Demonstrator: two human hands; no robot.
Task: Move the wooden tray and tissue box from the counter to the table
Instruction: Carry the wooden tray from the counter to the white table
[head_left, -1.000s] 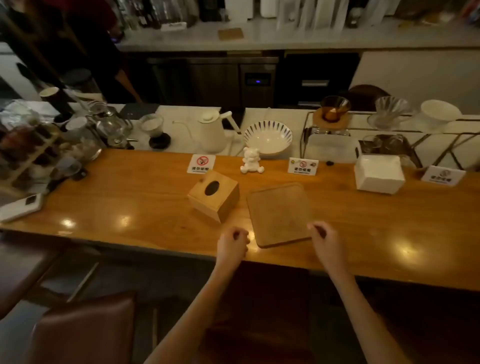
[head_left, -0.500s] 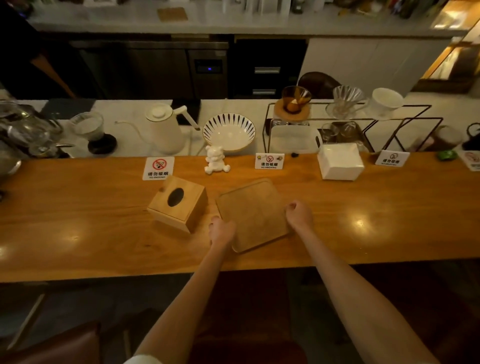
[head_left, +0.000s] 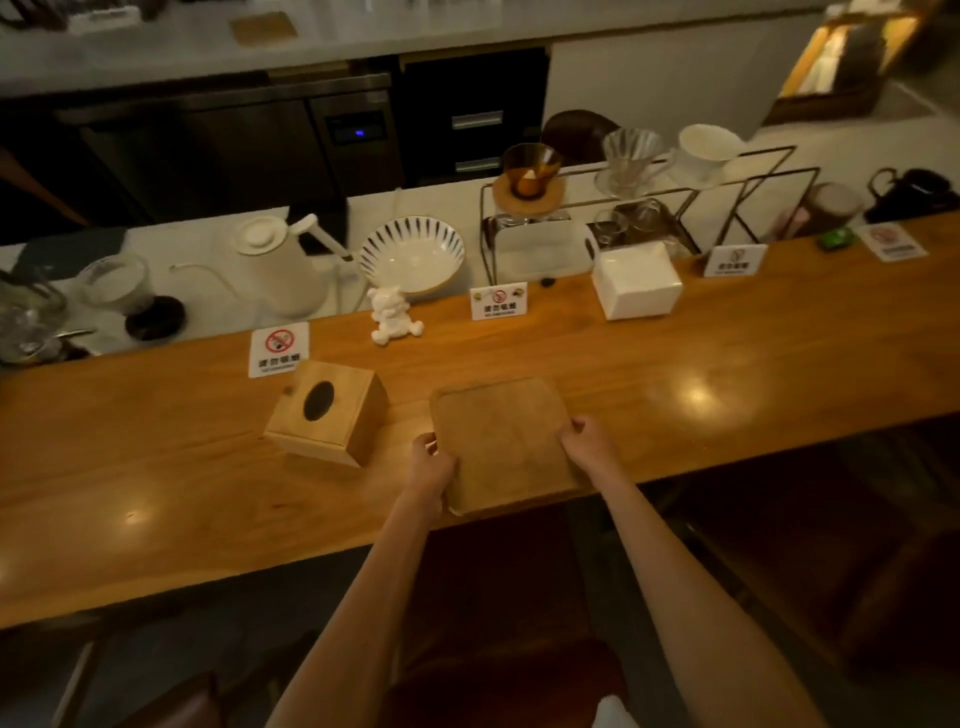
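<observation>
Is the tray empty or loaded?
Empty. The tray shows only bare wood, with the left hand and right hand gripping its side edges.

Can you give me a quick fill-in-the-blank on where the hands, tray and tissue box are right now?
1. Both hands grip the wooden ____.
2. The left hand and right hand hold its ____ sides.
3. The tissue box sits to the tray's ____, untouched.
4. The tissue box rests on the wooden ____.

Missing words: tray; opposite; left; counter.
</observation>
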